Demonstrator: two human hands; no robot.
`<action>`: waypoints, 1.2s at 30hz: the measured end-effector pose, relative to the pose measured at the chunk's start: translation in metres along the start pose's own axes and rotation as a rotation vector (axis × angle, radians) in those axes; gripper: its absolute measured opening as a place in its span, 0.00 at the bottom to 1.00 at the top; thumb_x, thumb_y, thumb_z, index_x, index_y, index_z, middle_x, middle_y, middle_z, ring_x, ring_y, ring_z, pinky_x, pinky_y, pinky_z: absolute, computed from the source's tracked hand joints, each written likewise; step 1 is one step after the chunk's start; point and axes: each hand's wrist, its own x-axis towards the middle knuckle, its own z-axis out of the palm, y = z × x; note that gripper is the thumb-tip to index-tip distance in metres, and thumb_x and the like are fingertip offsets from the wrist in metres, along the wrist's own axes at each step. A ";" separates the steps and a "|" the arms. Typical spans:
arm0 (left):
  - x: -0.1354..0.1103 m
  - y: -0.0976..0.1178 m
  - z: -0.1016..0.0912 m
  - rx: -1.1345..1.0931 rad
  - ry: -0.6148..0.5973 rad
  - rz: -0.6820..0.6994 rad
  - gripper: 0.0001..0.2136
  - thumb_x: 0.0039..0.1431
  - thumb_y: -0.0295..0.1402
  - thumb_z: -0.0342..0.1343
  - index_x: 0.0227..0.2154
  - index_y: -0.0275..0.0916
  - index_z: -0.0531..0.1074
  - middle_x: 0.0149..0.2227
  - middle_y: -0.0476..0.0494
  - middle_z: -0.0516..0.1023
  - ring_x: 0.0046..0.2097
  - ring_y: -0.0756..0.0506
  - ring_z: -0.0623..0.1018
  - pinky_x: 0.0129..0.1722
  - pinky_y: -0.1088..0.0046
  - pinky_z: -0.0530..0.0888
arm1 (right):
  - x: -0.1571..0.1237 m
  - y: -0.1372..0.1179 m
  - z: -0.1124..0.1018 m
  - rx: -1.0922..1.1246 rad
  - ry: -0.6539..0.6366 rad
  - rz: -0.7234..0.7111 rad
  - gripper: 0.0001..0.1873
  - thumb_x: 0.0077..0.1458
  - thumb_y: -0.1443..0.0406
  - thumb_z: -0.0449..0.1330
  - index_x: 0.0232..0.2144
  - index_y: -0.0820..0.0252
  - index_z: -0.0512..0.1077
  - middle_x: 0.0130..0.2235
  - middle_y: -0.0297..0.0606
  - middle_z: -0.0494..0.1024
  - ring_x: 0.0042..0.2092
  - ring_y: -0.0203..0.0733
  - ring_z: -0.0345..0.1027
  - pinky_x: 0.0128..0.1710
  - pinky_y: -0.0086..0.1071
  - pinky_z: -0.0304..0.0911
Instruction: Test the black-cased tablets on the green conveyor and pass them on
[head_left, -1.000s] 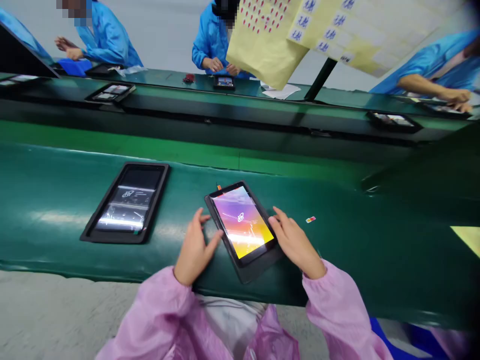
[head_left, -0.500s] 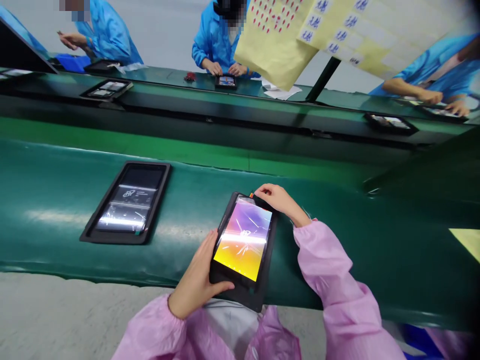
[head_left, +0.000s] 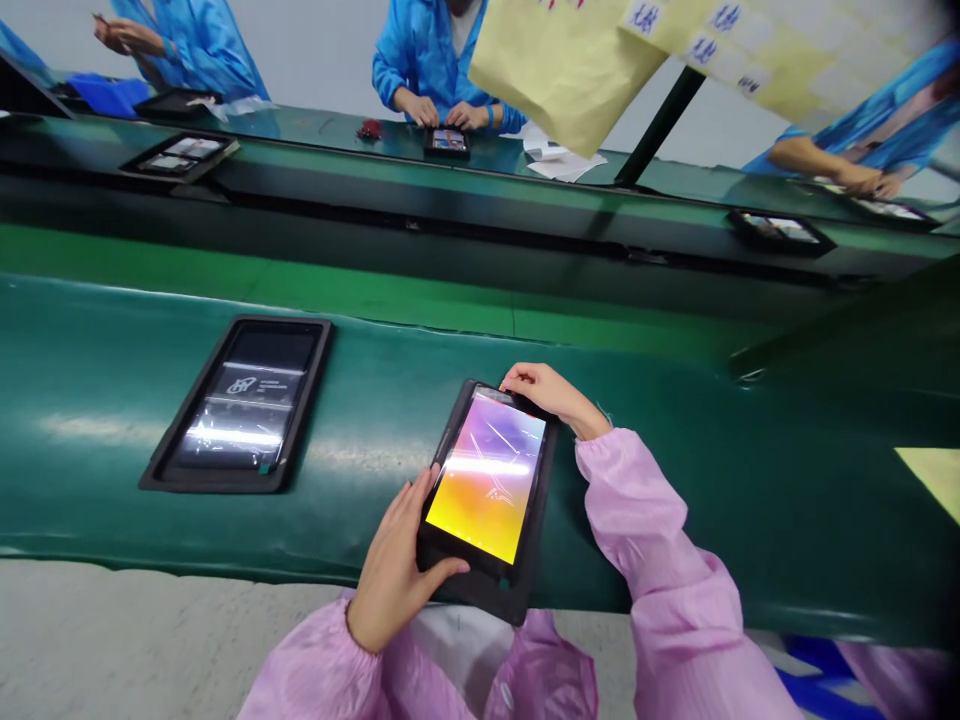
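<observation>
A tablet [head_left: 489, 470] with a lit purple-to-yellow screen lies in a black tray [head_left: 495, 597] at the bench's front edge. Clear film with glare and creases covers its screen. My left hand [head_left: 397, 565] grips the left side of the tablet and tray, fingers along the edge and thumb across the lower border. At the tablet's top edge, my right hand [head_left: 544, 388] is closed in a pinch; its fingers hide whatever is between them. To the left, a second tablet [head_left: 251, 395] with a dark screen and a white logo sits in its own black tray [head_left: 214, 482].
The green bench [head_left: 660, 480] runs across the view. Beyond a gap stands another bench where people in blue jackets [head_left: 442, 70] handle trayed devices. A dark post [head_left: 660, 125] and hanging yellow sheets [head_left: 562, 70] rise there. A yellow paper [head_left: 934, 480] lies at the right.
My right fingertips have moved slightly left along the tablet's top edge, covering a small orange bit that showed before. My left hand keeps its grip. The view has shifted a little.
</observation>
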 end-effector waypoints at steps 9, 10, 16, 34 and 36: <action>0.000 -0.003 0.000 0.017 0.003 0.004 0.49 0.51 0.47 0.61 0.67 0.47 0.35 0.63 0.33 0.60 0.63 0.33 0.63 0.59 0.49 0.65 | -0.009 -0.010 -0.008 0.052 -0.075 0.055 0.12 0.53 0.59 0.58 0.30 0.63 0.73 0.28 0.36 0.77 0.29 0.34 0.67 0.29 0.27 0.59; -0.001 -0.003 0.001 0.020 0.006 0.004 0.49 0.51 0.47 0.62 0.67 0.47 0.35 0.63 0.33 0.60 0.63 0.33 0.63 0.59 0.49 0.65 | -0.010 -0.012 -0.009 0.057 -0.077 0.066 0.12 0.53 0.58 0.59 0.31 0.63 0.73 0.28 0.36 0.77 0.28 0.34 0.67 0.28 0.27 0.59; -0.001 -0.003 0.001 0.011 0.019 0.005 0.48 0.51 0.47 0.61 0.67 0.48 0.36 0.63 0.34 0.61 0.63 0.34 0.64 0.58 0.49 0.66 | -0.010 -0.011 -0.006 0.076 -0.032 0.056 0.11 0.54 0.60 0.57 0.29 0.63 0.72 0.30 0.38 0.77 0.28 0.33 0.66 0.28 0.26 0.59; 0.000 -0.002 -0.001 0.024 -0.016 0.004 0.49 0.53 0.48 0.60 0.67 0.45 0.33 0.64 0.32 0.59 0.64 0.34 0.62 0.58 0.49 0.65 | -0.008 -0.006 0.000 0.024 0.011 0.023 0.09 0.54 0.61 0.57 0.28 0.62 0.71 0.29 0.37 0.76 0.30 0.34 0.65 0.29 0.26 0.56; 0.000 -0.002 -0.001 0.023 -0.020 -0.001 0.48 0.53 0.48 0.60 0.67 0.45 0.34 0.64 0.33 0.59 0.64 0.34 0.62 0.59 0.50 0.65 | -0.008 -0.007 0.000 0.029 0.014 0.019 0.08 0.55 0.63 0.57 0.28 0.62 0.71 0.31 0.38 0.77 0.31 0.34 0.65 0.29 0.26 0.56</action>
